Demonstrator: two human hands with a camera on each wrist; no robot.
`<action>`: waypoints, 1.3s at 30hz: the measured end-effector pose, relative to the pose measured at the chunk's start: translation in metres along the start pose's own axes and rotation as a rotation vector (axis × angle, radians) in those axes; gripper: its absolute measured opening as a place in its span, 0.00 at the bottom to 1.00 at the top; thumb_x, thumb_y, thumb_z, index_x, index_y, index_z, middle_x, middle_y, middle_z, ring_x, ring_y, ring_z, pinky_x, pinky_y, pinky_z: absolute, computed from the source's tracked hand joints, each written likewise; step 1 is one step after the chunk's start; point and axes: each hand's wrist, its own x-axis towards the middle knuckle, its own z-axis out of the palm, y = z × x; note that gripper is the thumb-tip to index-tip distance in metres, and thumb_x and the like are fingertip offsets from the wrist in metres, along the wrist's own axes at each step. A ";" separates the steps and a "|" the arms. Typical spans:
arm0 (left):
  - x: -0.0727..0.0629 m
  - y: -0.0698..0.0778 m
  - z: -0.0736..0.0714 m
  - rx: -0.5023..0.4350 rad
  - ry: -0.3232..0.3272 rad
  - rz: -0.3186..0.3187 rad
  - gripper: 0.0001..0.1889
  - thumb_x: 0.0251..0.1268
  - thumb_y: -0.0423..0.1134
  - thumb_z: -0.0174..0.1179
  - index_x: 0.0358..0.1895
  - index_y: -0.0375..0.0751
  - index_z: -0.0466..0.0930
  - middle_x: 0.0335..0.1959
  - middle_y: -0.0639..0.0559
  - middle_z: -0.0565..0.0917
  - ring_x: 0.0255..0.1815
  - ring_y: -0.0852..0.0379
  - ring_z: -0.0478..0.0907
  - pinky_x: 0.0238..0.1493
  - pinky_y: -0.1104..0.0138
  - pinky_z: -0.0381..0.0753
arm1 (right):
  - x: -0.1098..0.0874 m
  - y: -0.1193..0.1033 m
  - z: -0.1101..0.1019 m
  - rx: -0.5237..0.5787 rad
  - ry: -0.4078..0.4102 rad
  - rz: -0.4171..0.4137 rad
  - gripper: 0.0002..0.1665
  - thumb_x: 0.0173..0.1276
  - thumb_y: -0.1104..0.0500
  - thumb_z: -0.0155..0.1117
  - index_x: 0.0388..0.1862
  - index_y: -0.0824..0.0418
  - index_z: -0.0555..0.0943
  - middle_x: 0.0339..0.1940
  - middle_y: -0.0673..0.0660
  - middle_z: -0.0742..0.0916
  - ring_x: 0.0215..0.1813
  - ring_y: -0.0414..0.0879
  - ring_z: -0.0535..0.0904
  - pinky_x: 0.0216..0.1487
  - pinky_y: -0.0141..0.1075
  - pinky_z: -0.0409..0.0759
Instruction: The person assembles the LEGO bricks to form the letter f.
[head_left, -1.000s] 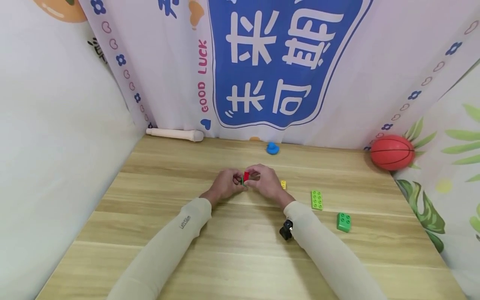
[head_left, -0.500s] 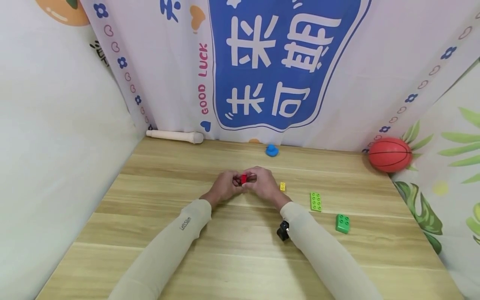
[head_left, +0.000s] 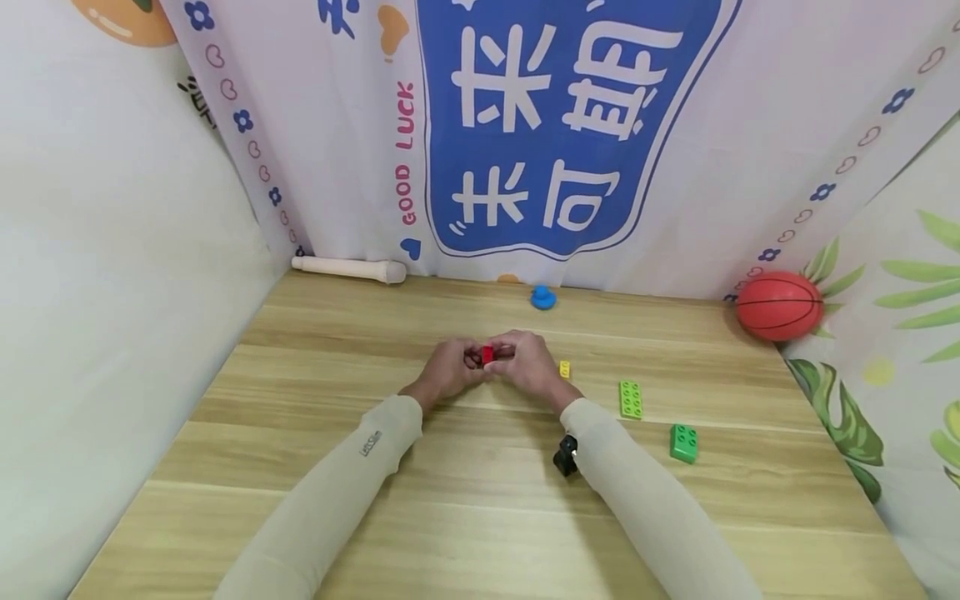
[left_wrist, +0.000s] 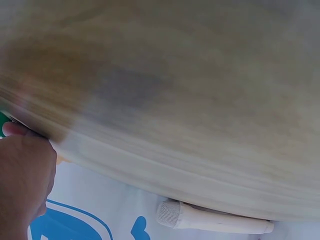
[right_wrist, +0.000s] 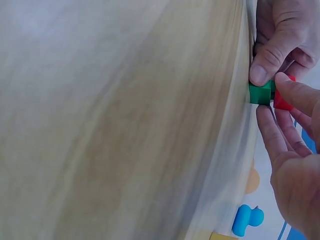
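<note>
Both hands meet over the middle of the table. In the right wrist view the left hand (right_wrist: 282, 42) holds a green toy building block (right_wrist: 260, 95), its thumb lying on the block's upper side. The right hand (right_wrist: 300, 185) pinches a red toy building block (right_wrist: 283, 101) between thumb and fingers, right beside the green one. From the head, the red block shows between the left hand (head_left: 450, 368) and the right hand (head_left: 531, 364), while the green one is hidden. Only a green sliver (left_wrist: 3, 121) appears past the left hand's fingers in the left wrist view.
Right of the hands lie a small yellow block (head_left: 565, 368), a lime block (head_left: 631, 400) and a green block (head_left: 683, 443). Along the back wall are a white microphone (head_left: 348, 268), a blue rubber duck (head_left: 543, 297) and a red basketball (head_left: 780, 306).
The right hand has shifted slightly left and the red block sits lower between the hands. A bit of the green block that showed earlier is now hidden in the head view.
</note>
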 end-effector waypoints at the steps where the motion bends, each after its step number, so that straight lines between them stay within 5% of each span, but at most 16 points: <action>1: 0.000 0.000 0.000 0.007 0.000 0.006 0.15 0.63 0.34 0.79 0.50 0.31 0.89 0.42 0.42 0.91 0.39 0.58 0.84 0.45 0.70 0.86 | 0.001 0.000 0.000 0.007 0.003 0.000 0.21 0.66 0.68 0.79 0.59 0.65 0.89 0.58 0.62 0.90 0.58 0.54 0.91 0.57 0.37 0.89; 15: 0.001 0.000 -0.002 0.025 0.014 0.022 0.13 0.61 0.35 0.80 0.44 0.32 0.90 0.36 0.44 0.90 0.35 0.60 0.81 0.40 0.73 0.81 | 0.008 -0.001 -0.005 0.031 -0.043 0.005 0.21 0.67 0.69 0.77 0.59 0.64 0.90 0.59 0.62 0.91 0.59 0.55 0.91 0.59 0.40 0.90; 39: 0.001 0.002 0.000 0.000 -0.005 -0.021 0.16 0.62 0.34 0.80 0.49 0.31 0.89 0.40 0.42 0.90 0.38 0.58 0.83 0.44 0.70 0.85 | 0.007 0.002 -0.009 0.000 -0.068 -0.020 0.22 0.66 0.70 0.78 0.60 0.65 0.89 0.57 0.63 0.91 0.58 0.55 0.91 0.59 0.41 0.90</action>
